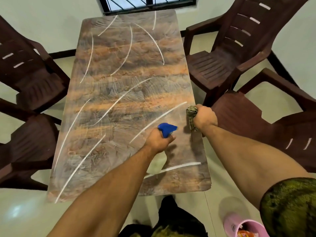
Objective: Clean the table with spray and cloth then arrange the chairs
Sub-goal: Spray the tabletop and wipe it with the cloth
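Bare forearms reach over the patterned surface — the left grip curls round a spray bottle. The right grip clenches a bunched cloth near the edge.

A barred window is set in the pale wall at the top. On the light tiled floor, lower right, a pink bin holds an orange wrapper.

we found no text, label, brand or number that we could read; the print on the red and yellow wrapper in the pink bin was too blurred.
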`<state>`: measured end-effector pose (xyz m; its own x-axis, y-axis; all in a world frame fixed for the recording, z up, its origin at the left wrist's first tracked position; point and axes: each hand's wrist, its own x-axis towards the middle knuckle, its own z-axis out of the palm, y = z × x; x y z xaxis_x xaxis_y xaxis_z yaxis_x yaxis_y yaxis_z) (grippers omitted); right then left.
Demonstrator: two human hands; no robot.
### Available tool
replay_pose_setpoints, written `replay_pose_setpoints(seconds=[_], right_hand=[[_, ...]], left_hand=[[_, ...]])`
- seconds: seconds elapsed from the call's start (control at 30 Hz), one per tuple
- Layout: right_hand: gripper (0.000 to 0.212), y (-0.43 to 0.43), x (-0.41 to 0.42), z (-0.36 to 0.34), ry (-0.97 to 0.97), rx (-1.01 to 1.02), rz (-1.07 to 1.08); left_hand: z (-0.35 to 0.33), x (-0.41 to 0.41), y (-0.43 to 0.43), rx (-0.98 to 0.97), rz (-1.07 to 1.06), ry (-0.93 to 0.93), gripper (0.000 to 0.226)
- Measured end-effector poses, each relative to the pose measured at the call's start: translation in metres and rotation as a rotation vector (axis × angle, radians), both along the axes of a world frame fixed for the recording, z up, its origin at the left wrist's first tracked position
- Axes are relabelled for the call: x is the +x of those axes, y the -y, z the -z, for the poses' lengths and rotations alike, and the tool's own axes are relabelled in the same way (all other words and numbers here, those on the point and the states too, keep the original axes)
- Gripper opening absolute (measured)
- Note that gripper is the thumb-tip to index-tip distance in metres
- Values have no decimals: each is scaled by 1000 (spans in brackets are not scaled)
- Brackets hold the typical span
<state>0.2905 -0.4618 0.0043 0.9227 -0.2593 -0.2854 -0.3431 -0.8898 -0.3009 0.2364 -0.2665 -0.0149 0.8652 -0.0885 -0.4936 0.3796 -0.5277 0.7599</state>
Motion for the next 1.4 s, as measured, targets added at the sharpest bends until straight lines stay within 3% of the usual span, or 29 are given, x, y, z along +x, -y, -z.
replay_pose_setpoints(seconds=[0.17, 0.37, 0.57, 0.73, 0.87, 1.07, 1.17, 1.33, 1.4], right_hand=[[52, -6, 48, 24, 173, 46, -109], [79, -30, -1, 86, -155, -91, -528], [71, -22, -86, 100, -128, -85, -469], [72, -10, -1, 102, -76, -160, -229], [89, -32, 50, 110, -174, -121, -307], [63, -41, -116, 112, -78, 56, -686], [63, -4, -152, 117, -100, 3, -581], [69, -23, -61, 119, -59, -79, 11], [72, -39, -48, 125, -96, -83, 31]], left_hand=[[7, 19, 1, 369, 113, -22, 24], [9, 28, -7, 472, 87, -64, 20], [6, 27, -10, 620, 182, -65, 44], [3, 17, -11, 636, 200, -3, 32], [6, 9, -20, 637, 156, 6, 22], [3, 4, -25, 678, 200, -17, 12], [2, 1, -25, 618, 189, -21, 15], [5, -9, -26, 615, 204, -9, 20], [6, -14, -28, 624, 203, -15, 19]])
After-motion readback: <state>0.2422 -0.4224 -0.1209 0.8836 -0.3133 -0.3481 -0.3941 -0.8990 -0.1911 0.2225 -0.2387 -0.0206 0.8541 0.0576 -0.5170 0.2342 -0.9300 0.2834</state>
